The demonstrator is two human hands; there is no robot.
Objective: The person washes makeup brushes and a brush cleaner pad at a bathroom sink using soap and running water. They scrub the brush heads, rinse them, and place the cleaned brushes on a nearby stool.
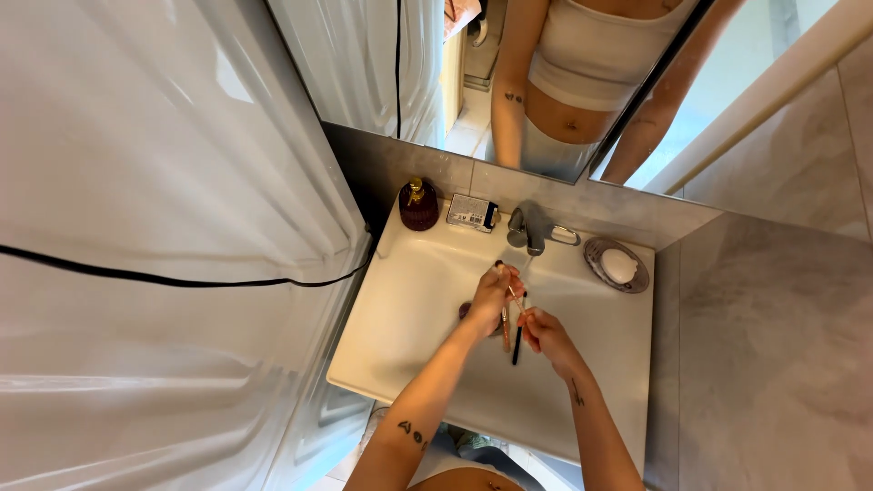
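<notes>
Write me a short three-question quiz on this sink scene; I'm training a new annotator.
1. True or false: both hands are over the basin of the white sink.
2. What lies in the oval dish right of the faucet? A sponge, B white soap bar, C razor.
3. Which hand holds the dark-tipped brush?

Key: 1 true. 2 B, the soap bar. 3 The right hand; the left hand grips several thin makeup brushes.

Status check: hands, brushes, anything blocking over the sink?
Left hand grips thin brushes over sink. Right hand pinches dark brush. Faucet just behind; nothing blocking.
</notes>
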